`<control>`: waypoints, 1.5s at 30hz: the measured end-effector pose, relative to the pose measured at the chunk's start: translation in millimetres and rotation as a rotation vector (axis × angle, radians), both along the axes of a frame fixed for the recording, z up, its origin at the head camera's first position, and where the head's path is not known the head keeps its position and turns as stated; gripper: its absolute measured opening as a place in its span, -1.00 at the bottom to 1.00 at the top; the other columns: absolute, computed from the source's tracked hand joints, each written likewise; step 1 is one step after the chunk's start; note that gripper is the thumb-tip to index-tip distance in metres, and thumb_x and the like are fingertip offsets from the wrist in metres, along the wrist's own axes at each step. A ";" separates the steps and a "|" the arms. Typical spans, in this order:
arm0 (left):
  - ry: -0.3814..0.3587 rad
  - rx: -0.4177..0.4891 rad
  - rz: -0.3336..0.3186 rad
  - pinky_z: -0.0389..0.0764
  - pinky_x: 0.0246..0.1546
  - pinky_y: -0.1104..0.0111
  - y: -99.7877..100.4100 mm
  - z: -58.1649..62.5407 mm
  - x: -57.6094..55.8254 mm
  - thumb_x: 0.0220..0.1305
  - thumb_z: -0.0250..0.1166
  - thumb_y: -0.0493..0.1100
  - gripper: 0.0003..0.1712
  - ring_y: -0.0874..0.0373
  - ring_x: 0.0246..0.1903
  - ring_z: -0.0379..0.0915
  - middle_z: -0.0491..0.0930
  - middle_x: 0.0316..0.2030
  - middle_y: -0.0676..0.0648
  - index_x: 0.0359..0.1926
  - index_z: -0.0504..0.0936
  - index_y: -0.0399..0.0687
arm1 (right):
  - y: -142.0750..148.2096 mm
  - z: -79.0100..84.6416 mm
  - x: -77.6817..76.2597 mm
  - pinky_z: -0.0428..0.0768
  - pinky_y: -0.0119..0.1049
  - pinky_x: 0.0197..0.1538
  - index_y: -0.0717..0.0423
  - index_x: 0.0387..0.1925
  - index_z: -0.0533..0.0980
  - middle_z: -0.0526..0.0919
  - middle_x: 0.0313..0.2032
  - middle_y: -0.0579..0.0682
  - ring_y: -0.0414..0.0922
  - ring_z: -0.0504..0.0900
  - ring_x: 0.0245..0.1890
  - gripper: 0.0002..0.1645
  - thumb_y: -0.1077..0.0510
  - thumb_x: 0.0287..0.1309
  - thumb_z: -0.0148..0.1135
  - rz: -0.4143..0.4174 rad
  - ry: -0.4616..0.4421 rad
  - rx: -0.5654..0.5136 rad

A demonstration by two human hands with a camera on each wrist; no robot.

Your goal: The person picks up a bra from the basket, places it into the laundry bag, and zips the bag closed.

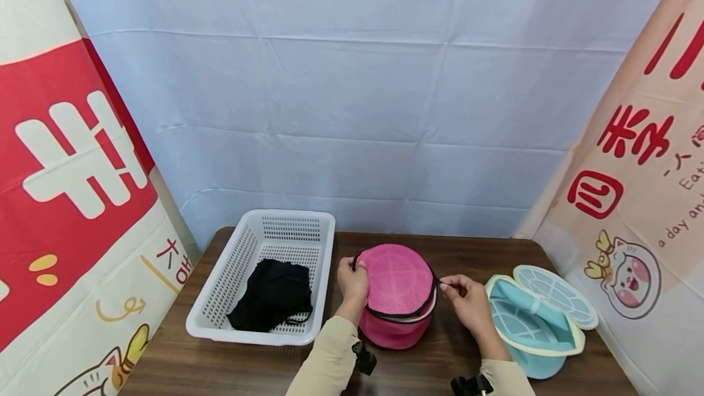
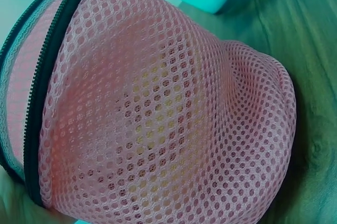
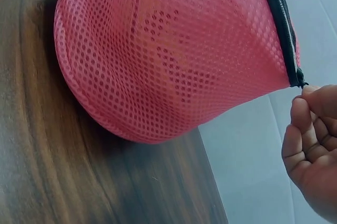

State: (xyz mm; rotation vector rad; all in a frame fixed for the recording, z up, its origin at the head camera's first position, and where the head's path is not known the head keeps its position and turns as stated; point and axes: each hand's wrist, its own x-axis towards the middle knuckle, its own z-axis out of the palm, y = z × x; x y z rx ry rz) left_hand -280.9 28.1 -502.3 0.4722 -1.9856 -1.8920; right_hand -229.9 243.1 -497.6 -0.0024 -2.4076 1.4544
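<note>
A round pink mesh laundry bag (image 1: 397,277) stands on the table, its black zipper (image 2: 47,77) running round the top edge. The lid lies over it, with a gap along the front where the zipper is parted. My left hand (image 1: 353,284) grips the lid's edge on the left side. At the right side my right hand (image 1: 469,304) pinches the small zipper pull (image 3: 302,84) between thumb and forefinger. Through the mesh some yellowish contents show faintly in the left wrist view. Most of the left hand is out of sight in that view.
To the left, a white plastic basket (image 1: 326,261) holds a bunched black cloth (image 1: 272,295). A light blue mesh bag (image 1: 541,362) with pale yellow trim sits at the right, its lid (image 1: 555,292) folded back. Behind the brown table (image 1: 418,374) hangs a pale blue cloth (image 1: 352,109).
</note>
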 end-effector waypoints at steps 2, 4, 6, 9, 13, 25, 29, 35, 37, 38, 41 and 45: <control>0.005 0.014 0.015 0.40 -0.13 0.09 1.2 -1.9 0.8 0.18 0.16 -0.40 -0.97 -0.12 -0.18 0.40 0.51 -0.29 -0.26 -0.35 0.47 -0.34 | -0.5 -2.1 0.2 0.47 -0.41 -0.49 0.32 -0.36 0.59 0.61 -0.51 0.11 -0.21 0.54 -0.53 -0.94 0.39 0.08 0.23 -0.006 0.001 -0.012; 0.016 0.029 0.033 0.40 -0.15 0.09 2.5 -3.9 1.2 0.17 0.16 -0.41 -0.97 -0.12 -0.20 0.40 0.50 -0.32 -0.25 -0.35 0.47 -0.36 | -0.8 -3.9 0.0 0.46 -0.41 -0.50 0.31 -0.37 0.59 0.60 -0.54 0.08 -0.21 0.53 -0.54 -0.95 0.39 0.07 0.24 -0.015 0.006 -0.012; 0.026 0.038 0.055 0.40 -0.16 0.09 3.8 -5.7 0.8 0.16 0.16 -0.42 -0.96 -0.12 -0.22 0.41 0.50 -0.35 -0.23 -0.34 0.48 -0.36 | -1.3 -4.6 0.1 0.46 -0.41 -0.50 0.31 -0.38 0.59 0.59 -0.56 0.04 -0.21 0.52 -0.55 -0.96 0.39 0.06 0.25 -0.019 0.013 -0.013; 0.027 0.057 0.080 0.40 -0.17 0.10 5.2 -7.5 0.4 0.17 0.17 -0.40 -0.93 -0.11 -0.23 0.41 0.50 -0.36 -0.22 -0.32 0.48 -0.38 | -2.4 -3.8 0.5 0.45 -0.41 -0.51 0.31 -0.39 0.59 0.58 -0.57 0.03 -0.22 0.51 -0.57 -0.95 0.40 0.05 0.25 -0.019 0.020 -0.006; 0.029 0.109 0.089 0.40 -0.15 0.09 6.5 -8.1 1.5 0.23 0.13 -0.37 -0.93 -0.11 -0.20 0.40 0.50 -0.31 -0.24 -0.30 0.47 -0.36 | -4.1 -2.6 1.8 0.44 -0.41 -0.52 0.31 -0.39 0.59 0.59 -0.56 0.02 -0.25 0.49 -0.58 -0.95 0.40 0.04 0.26 -0.016 0.039 0.026; 0.041 0.162 0.105 0.37 -0.12 0.10 7.0 -8.3 0.7 0.25 0.11 -0.36 -0.96 -0.12 -0.17 0.39 0.50 -0.28 -0.25 -0.34 0.45 -0.29 | -5.5 -4.7 6.6 0.42 -0.42 -0.49 0.33 -0.39 0.60 0.61 -0.49 0.01 -0.28 0.45 -0.56 -0.93 0.36 0.01 0.31 -0.025 0.034 0.047; 0.016 0.159 0.079 0.36 -0.10 0.09 4.9 -8.7 1.5 0.24 0.12 -0.34 -0.94 -0.13 -0.17 0.38 0.49 -0.27 -0.26 -0.33 0.46 -0.31 | -8.8 -3.6 7.3 0.45 -0.41 -0.49 0.32 -0.39 0.60 0.62 -0.47 0.05 -0.27 0.47 -0.55 -0.95 0.39 0.02 0.28 -0.039 0.028 0.003; -0.059 0.121 0.003 0.34 -0.05 0.08 -2.3 -12.9 4.4 0.24 0.14 -0.30 -0.89 -0.14 -0.12 0.36 0.48 -0.24 -0.27 -0.28 0.48 -0.32 | -12.0 -4.5 8.6 0.45 -0.41 -0.51 0.31 -0.38 0.61 0.62 -0.49 0.06 -0.26 0.48 -0.56 -0.94 0.39 0.03 0.27 -0.058 0.003 -0.038; -0.069 0.077 -0.013 0.34 -0.05 0.07 -4.9 -13.0 5.6 0.24 0.16 -0.28 -0.86 -0.15 -0.11 0.36 0.49 -0.23 -0.29 -0.26 0.49 -0.33 | -11.4 -5.9 8.5 0.45 -0.40 -0.50 0.31 -0.38 0.61 0.62 -0.49 0.06 -0.25 0.48 -0.55 -0.94 0.39 0.03 0.28 -0.057 -0.005 -0.037; -0.073 0.037 -0.023 0.34 -0.04 0.06 -6.3 -12.2 6.3 0.23 0.17 -0.27 -0.83 -0.17 -0.10 0.35 0.47 -0.22 -0.30 -0.23 0.48 -0.34 | -11.0 -6.5 8.4 0.45 -0.40 -0.50 0.31 -0.38 0.61 0.62 -0.49 0.06 -0.25 0.48 -0.55 -0.94 0.39 0.03 0.28 -0.057 -0.009 -0.036; -0.065 -0.110 -0.058 0.33 -0.05 0.03 -10.8 -6.8 7.7 0.19 0.22 -0.23 -0.68 -0.21 -0.07 0.31 0.39 -0.16 -0.35 -0.11 0.45 -0.39 | -9.0 -8.7 7.5 0.44 -0.40 -0.50 0.31 -0.38 0.60 0.61 -0.49 0.06 -0.25 0.48 -0.55 -0.93 0.39 0.02 0.28 -0.059 -0.025 -0.049; -0.051 -0.272 -0.107 0.33 -0.07 0.01 -16.4 4.6 7.7 0.19 0.25 -0.17 -0.50 -0.23 -0.03 0.23 0.28 -0.07 -0.36 0.07 0.36 -0.37 | -5.5 -10.3 6.4 0.43 -0.40 -0.52 0.33 -0.37 0.60 0.61 -0.49 0.07 -0.25 0.48 -0.55 -0.93 0.41 0.02 0.27 -0.050 -0.034 -0.072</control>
